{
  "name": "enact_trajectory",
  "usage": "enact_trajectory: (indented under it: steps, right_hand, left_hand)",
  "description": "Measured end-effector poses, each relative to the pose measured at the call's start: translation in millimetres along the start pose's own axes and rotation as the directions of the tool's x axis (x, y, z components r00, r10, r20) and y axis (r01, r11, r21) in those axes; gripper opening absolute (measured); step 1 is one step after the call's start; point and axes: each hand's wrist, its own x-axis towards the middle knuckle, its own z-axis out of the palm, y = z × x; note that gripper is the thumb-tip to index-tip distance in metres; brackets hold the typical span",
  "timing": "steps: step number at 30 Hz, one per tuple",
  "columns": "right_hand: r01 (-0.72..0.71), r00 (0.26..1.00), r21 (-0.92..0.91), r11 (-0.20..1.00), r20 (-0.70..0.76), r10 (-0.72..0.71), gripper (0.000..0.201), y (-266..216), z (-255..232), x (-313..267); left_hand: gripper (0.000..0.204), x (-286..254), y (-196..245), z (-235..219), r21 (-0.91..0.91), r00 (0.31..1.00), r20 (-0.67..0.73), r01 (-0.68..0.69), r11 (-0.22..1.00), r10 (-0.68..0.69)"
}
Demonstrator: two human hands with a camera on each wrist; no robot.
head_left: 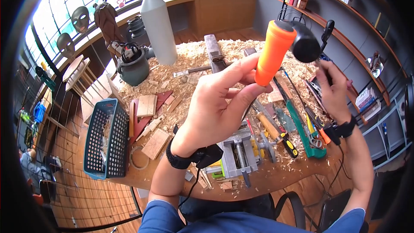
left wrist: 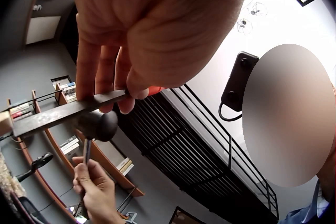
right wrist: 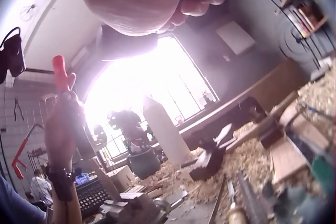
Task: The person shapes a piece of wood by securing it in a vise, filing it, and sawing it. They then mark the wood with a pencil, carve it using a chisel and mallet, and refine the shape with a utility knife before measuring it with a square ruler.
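The left wrist view shows a flat grey blade that is hidden in the head view. There, right of upper centre, the smooth, dark-tipped orange handle slants upward, pinched between thumb and fingers of the left hand. Upper right, the right hand grips a black-headed mallet.
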Motion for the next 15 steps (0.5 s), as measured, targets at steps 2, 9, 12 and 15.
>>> enact_trajectory:
  steps: [2,9,12,15]
  right_hand:
    - [0.025,0.999,0.018,1.0,0.041,-0.026,0.016,-20,-24,17]
    - [0.12,0.98,0.184,0.976,0.136,-0.146,0.034,-77,-97,79]
    - [0.201,0.968,-0.026,0.979,0.159,-0.194,0.036,-86,-120,97]
    - [0.273,0.946,-0.072,0.959,0.202,-0.254,0.037,-99,-123,102]
  left_hand:
    - [0.048,0,-4,-2,0.038,1.0,0.009,-0.024,0.999,0.023]
    - [0.051,-1,-2,0,0.033,1.0,-0.005,0.01,0.999,-0.01]
    - [0.051,-1,-4,-2,0.045,0.999,0.012,-0.033,0.998,0.032]
    - [0.051,0,-4,-1,0.036,1.0,0.019,-0.02,0.999,0.019]
